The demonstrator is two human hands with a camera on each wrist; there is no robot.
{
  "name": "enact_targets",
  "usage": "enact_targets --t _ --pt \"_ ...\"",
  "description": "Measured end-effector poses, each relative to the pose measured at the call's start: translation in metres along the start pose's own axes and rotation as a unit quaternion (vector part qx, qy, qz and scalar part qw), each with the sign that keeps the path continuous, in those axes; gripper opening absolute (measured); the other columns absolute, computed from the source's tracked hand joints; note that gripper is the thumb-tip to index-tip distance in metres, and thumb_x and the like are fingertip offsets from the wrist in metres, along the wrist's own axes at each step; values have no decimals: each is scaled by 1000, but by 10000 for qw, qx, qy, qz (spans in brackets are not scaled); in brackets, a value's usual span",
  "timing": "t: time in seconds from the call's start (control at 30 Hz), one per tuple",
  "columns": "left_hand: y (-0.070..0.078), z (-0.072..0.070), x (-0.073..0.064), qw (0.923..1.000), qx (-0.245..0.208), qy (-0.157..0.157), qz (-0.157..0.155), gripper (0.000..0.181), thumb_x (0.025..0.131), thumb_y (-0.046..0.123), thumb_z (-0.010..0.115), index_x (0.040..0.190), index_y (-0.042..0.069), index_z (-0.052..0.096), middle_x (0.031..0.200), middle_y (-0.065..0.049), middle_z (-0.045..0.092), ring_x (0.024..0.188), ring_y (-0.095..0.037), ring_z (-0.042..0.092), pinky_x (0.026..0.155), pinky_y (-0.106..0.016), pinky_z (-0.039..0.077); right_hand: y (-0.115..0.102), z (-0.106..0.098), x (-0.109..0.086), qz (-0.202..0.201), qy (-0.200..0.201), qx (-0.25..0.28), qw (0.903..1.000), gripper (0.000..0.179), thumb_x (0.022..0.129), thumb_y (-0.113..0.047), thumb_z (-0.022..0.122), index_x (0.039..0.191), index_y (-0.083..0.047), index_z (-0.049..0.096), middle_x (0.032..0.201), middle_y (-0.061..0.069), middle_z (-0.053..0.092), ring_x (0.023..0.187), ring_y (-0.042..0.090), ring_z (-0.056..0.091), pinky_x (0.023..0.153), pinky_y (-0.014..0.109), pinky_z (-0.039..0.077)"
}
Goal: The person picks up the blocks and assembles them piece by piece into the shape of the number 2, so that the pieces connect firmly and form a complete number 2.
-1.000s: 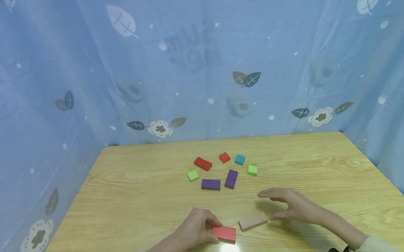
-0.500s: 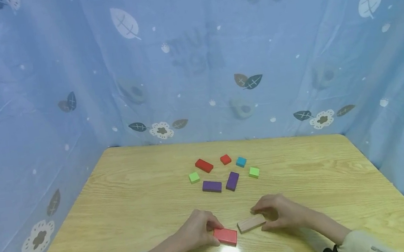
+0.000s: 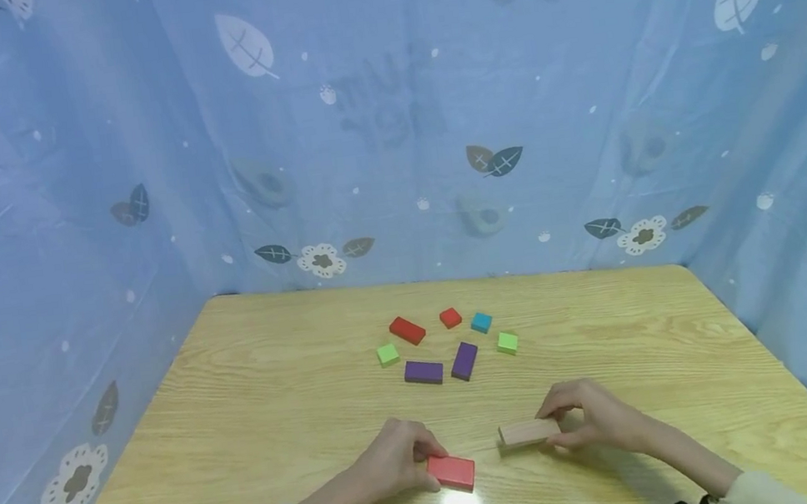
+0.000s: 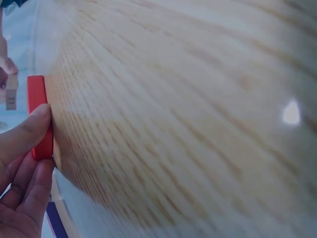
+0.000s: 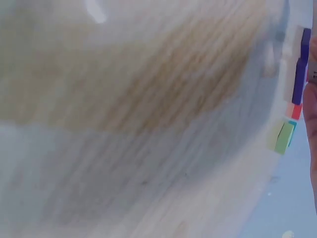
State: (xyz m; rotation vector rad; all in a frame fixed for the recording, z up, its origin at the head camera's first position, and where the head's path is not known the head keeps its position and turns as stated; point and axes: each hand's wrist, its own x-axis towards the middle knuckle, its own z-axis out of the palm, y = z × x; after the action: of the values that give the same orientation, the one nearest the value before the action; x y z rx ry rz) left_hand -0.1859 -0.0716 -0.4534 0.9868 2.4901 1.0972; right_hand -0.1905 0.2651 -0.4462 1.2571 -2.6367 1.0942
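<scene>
Near the front of the table, my left hand (image 3: 397,457) pinches a red block (image 3: 452,473) at its left end, thumb on the near side and fingers on the far side. The left wrist view shows this red block (image 4: 40,116) standing on the wood, with the thumb across its face. My right hand (image 3: 596,416) grips a plain wooden block (image 3: 528,432) by its right end. Its left end points toward the red block, with a gap between the two, and a shadow lies beneath it. At the right wrist view's edge only part of the right hand (image 5: 310,119) shows.
Farther back on the table (image 3: 274,369) lie two purple blocks (image 3: 423,372), a long red block (image 3: 407,330), a small red block (image 3: 450,318), a blue block (image 3: 482,323) and two green blocks (image 3: 508,343). A blue patterned curtain (image 3: 387,119) surrounds the table.
My right hand came in from the right, took hold of the wooden block, and has moved it right, away from the red block. My left hand stays in place with the red block.
</scene>
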Motion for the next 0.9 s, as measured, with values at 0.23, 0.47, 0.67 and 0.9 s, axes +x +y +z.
enact_targets --t 0.23,0.47,0.67,0.9 --pt "0 0 -1 10000 -37 33 28 31 64 9 88 93 9 76 85 9 69 76 3 58 67 -16 50 -12 7 -9 9 258 -270 9993 21 73 -8 82 92 -9 73 88 -6 67 74 -1 58 61 22 53" --pt "-2 1 0 10000 -47 66 49 31 63 9 88 92 9 76 85 9 69 76 2 58 66 -16 50 -22 18 -10 -23 416 -310 9986 22 73 -9 83 92 -9 72 88 -4 67 75 0 57 61 22 54" --pt "-2 1 0 10000 -59 45 22 31 63 9 88 92 9 76 86 8 70 78 2 59 67 -16 50 -27 25 -7 45 292 -215 9993 22 73 -7 82 92 -7 72 89 -4 67 77 0 58 63 22 54" --pt "-1 1 1 9999 -161 43 19 31 63 7 88 92 8 76 86 7 70 79 1 60 68 -16 51 -30 34 1 85 199 -233 9995 19 74 -9 82 91 -8 72 87 -5 66 76 -1 57 62 20 53"
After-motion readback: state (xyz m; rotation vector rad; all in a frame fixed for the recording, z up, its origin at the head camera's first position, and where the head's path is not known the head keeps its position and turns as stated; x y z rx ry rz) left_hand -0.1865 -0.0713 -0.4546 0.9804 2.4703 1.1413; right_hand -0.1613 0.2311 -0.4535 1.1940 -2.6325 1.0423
